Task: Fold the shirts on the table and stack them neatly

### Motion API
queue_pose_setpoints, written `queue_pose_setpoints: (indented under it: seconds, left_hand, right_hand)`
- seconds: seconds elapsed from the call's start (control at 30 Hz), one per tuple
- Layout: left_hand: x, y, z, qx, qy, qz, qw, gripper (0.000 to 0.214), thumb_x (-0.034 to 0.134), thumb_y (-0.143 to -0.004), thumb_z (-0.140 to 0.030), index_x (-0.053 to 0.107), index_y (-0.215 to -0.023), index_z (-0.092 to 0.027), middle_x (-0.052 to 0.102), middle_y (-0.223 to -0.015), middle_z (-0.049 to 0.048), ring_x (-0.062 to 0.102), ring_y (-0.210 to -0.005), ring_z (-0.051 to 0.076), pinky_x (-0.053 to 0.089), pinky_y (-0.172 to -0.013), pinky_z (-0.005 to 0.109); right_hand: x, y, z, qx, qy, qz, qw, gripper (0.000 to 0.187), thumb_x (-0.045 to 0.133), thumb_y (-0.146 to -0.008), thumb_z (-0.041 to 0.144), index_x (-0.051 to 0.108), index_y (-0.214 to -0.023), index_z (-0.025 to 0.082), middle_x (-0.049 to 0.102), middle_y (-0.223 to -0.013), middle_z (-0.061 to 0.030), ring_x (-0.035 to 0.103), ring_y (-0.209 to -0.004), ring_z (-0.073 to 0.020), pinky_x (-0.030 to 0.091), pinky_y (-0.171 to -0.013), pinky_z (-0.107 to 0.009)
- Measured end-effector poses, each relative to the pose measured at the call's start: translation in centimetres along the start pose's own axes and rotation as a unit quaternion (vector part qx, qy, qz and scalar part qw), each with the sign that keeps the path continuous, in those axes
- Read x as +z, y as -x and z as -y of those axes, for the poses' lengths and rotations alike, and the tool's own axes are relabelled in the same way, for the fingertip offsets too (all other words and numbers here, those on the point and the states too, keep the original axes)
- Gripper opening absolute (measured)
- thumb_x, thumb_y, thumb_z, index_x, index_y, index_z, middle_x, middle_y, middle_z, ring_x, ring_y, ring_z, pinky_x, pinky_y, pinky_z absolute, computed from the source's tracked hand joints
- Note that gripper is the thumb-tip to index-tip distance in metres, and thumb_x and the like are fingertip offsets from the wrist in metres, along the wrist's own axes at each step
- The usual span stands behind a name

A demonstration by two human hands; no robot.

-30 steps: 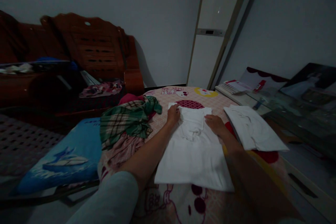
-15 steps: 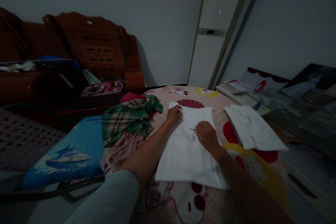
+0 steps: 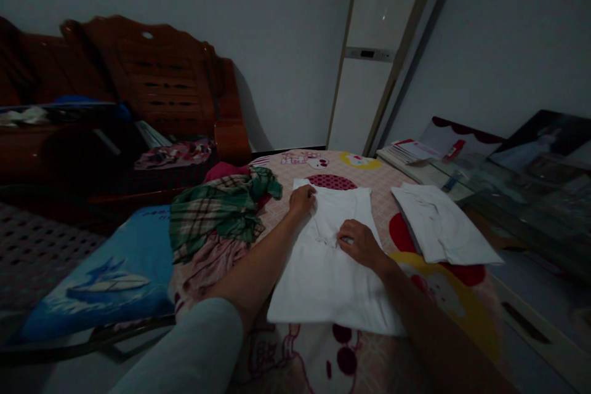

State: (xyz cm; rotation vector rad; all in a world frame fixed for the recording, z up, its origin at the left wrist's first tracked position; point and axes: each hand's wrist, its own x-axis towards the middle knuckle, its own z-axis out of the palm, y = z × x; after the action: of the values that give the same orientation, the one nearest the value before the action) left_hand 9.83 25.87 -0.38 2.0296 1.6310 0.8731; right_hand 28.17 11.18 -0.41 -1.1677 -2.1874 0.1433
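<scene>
A white shirt [image 3: 330, 289] lies spread in a long shape on the patterned tablecloth, its sides folded in. Near its far left edge, my left hand [image 3: 302, 200] is closed with its fingertips on the cloth. My right hand [image 3: 362, 243] pinches a crumpled, folded-over part at the middle of the shirt, thumb and forefinger together. Off to the right lies a second white garment [image 3: 443, 225], folded into a flat bundle. Left of my left forearm is a heap with a green plaid cloth [image 3: 217, 212] and a pink cloth [image 3: 215, 261].
The round table wears a pink patterned tablecloth [image 3: 332, 163]. A blue cushion [image 3: 111, 277] sits at its left, with a wooden sofa [image 3: 166, 86] behind. A glass-topped cabinet [image 3: 517, 215] with papers [image 3: 410, 152] stands at right. A tall air conditioner [image 3: 360, 98] stands at the back.
My right hand has moved slightly left and nearer to me, drawing the pinched fabric down. The fold in the middle lies smoother. My left hand stays by the far left edge.
</scene>
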Motion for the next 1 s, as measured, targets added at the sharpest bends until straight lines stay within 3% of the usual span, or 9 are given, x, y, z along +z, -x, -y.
queue_pose_setpoints:
  seconds: [0.17, 0.3, 0.37, 0.5, 0.57, 0.67, 0.9, 1.0]
  left_hand:
    - [0.0, 0.7, -0.4, 0.018, -0.030, -0.006, 0.999, 0.037, 0.057, -0.078, -0.006, 0.067, -0.112, -0.019, 0.070, -0.105, 0.0075, 0.064, -0.101, 0.020, 0.048, -0.093, 0.032]
    - [-0.3, 1.0, -1.0, 0.115, -0.009, -0.021, 0.993, 0.046, 0.056, -0.079, -0.004, 0.062, -0.122, -0.018, 0.061, -0.127, 0.0118, 0.059, -0.113, 0.023, 0.047, -0.098, 0.034]
    - [-0.4, 1.0, -1.3, 0.191, 0.006, 0.016, 0.981, 0.042, 0.057, -0.082, -0.008, 0.062, -0.123, -0.020, 0.060, -0.130, 0.0105, 0.056, -0.120, 0.022, 0.044, -0.104, 0.036]
    - [0.3, 1.5, -1.4, 0.306, -0.043, 0.172, 0.935, 0.043, 0.059, -0.090, -0.028, 0.056, -0.132, -0.023, 0.059, -0.135, 0.0097, 0.046, -0.134, 0.023, 0.034, -0.113, 0.039]
    - [0.7, 1.8, -1.2, 0.318, -0.087, 0.215, 0.919, 0.046, 0.057, -0.091, -0.037, 0.054, -0.135, -0.024, 0.055, -0.141, 0.0118, 0.040, -0.140, 0.026, 0.029, -0.115, 0.045]
    - [1.0, 2.0, -1.0, 0.315, -0.128, 0.223, 0.914, 0.046, 0.052, -0.094, -0.043, 0.053, -0.136, -0.024, 0.047, -0.148, 0.0140, 0.035, -0.143, 0.029, 0.025, -0.116, 0.050]
    - [0.9, 2.2, -0.8, 0.317, -0.126, 0.217, 0.915, 0.043, 0.051, -0.095, -0.035, 0.054, -0.136, -0.023, 0.039, -0.154, 0.0142, 0.034, -0.143, 0.028, 0.022, -0.117, 0.049]
    - [0.9, 2.4, -0.8, 0.311, -0.102, 0.202, 0.923, 0.042, 0.056, -0.093, -0.033, 0.057, -0.133, -0.023, 0.042, -0.152, 0.0142, 0.039, -0.141, 0.028, 0.024, -0.117, 0.048]
  right_hand:
    - [-0.4, -0.4, 0.7, 0.001, 0.026, 0.027, 0.999, 0.016, 0.061, -0.078, 0.008, 0.063, -0.067, 0.018, 0.063, -0.075, -0.0044, 0.058, -0.077, -0.0179, 0.045, -0.073, -0.030]
    - [-0.4, -0.4, 1.1, 0.010, 0.051, 0.046, 0.998, 0.014, 0.061, -0.080, 0.009, 0.064, -0.070, 0.018, 0.064, -0.077, -0.0045, 0.058, -0.079, -0.0183, 0.045, -0.076, -0.030]
    - [-0.3, -0.4, 1.1, 0.009, 0.067, 0.050, 0.997, 0.013, 0.061, -0.081, 0.011, 0.064, -0.072, 0.018, 0.064, -0.078, -0.0044, 0.058, -0.080, -0.0185, 0.045, -0.077, -0.031]
    - [-0.3, -0.2, 1.1, -0.004, 0.089, 0.050, 0.995, 0.013, 0.060, -0.083, 0.013, 0.063, -0.073, 0.019, 0.064, -0.081, -0.0048, 0.057, -0.082, -0.0190, 0.044, -0.078, -0.032]
    - [-0.4, -0.3, 1.2, -0.013, 0.090, 0.052, 0.995, 0.014, 0.060, -0.084, 0.014, 0.063, -0.071, 0.019, 0.064, -0.080, -0.0047, 0.057, -0.082, -0.0188, 0.044, -0.079, -0.031]
    - [-0.5, -0.3, 1.3, -0.020, 0.090, 0.052, 0.994, 0.018, 0.060, -0.085, 0.015, 0.062, -0.068, 0.018, 0.064, -0.077, -0.0048, 0.057, -0.079, -0.0186, 0.044, -0.077, -0.031]
    - [-0.9, 0.1, 0.7, 0.012, 0.007, -0.014, 1.000, 0.020, 0.056, -0.088, 0.017, 0.063, -0.070, 0.019, 0.064, -0.074, -0.0050, 0.058, -0.075, -0.0173, 0.046, -0.073, -0.030]
    - [-1.1, 0.0, 0.7, 0.010, 0.001, 0.004, 1.000, 0.022, 0.055, -0.088, 0.017, 0.063, -0.068, 0.019, 0.065, -0.074, -0.0053, 0.058, -0.076, -0.0180, 0.047, -0.074, -0.031]
